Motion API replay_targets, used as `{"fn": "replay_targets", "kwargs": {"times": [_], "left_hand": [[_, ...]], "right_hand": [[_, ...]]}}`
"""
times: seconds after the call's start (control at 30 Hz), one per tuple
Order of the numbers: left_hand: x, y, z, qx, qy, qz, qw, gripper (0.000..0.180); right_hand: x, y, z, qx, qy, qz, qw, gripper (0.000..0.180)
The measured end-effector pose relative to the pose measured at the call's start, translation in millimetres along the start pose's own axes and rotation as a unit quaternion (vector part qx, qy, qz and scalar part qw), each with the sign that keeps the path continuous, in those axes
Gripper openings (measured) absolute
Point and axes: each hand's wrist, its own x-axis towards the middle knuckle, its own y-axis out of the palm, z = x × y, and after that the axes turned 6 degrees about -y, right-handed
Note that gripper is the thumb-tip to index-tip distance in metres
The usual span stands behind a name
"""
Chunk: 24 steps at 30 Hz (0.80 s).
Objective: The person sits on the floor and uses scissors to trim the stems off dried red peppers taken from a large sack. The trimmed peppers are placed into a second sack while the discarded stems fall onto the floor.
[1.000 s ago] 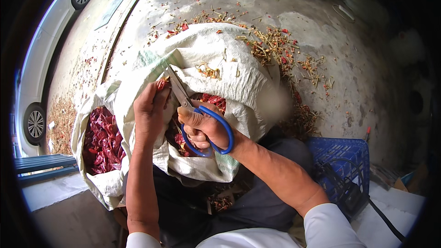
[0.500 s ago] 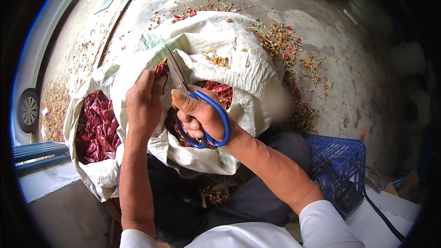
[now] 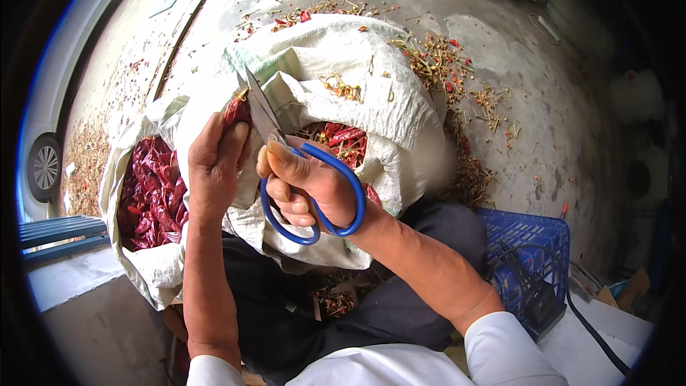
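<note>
1. Head cam, the only view: L hand (image 3: 218, 154), thumb & fingers closed on a wrinkled, dark-red dried chilli pod (image 3: 237, 111), which pokes up past the fingertips, stem end uppermost.
2. R hand (image 3: 311, 179), just beside & slightly lower, has fingers curled thru the loops of metal scissors w/ blue handles (image 3: 271, 125).
3. Pod's long axis runs up, leaning slightly R; blades slant up-L, a bit apart, right by the stem end. Can't tell if stem sits between them. Pod lies up-L of R fingers; L hand is nearer.
4. Big white woven sack (image 3: 407, 125), under/behind hands: red chillies (image 3: 346, 146) in its mouth, loose tan stems (image 3: 343, 88) on its folds.
5. Smaller white woven sack (image 3: 157, 264), far L: full of dark-red pods (image 3: 151, 196).
6. Blue plastic lattice crate (image 3: 529, 225), R of person's knee; contents unclear, black cable (image 3: 582, 318) nearby.
</note>
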Motion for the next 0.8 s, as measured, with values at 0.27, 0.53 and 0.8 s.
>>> {"fn": "replay_targets", "kwargs": {"times": [0.27, 0.53, 0.8], "left_hand": [[3, 5, 11, -0.002, -0.023, -0.058, 0.998, 0.013], [21, 20, 10, -0.195, -0.109, 0.006, 0.975, 0.022], [23, 4, 12, -0.271, -0.130, 0.080, 0.950, 0.015]], "right_hand": [[15, -16, 9, -0.505, -0.203, -0.087, 0.835, 0.053], [6, -31, 8, -0.661, -0.202, -0.159, 0.705, 0.049], [-1, -34, 16, -0.736, -0.230, -0.144, 0.621, 0.047]]}}
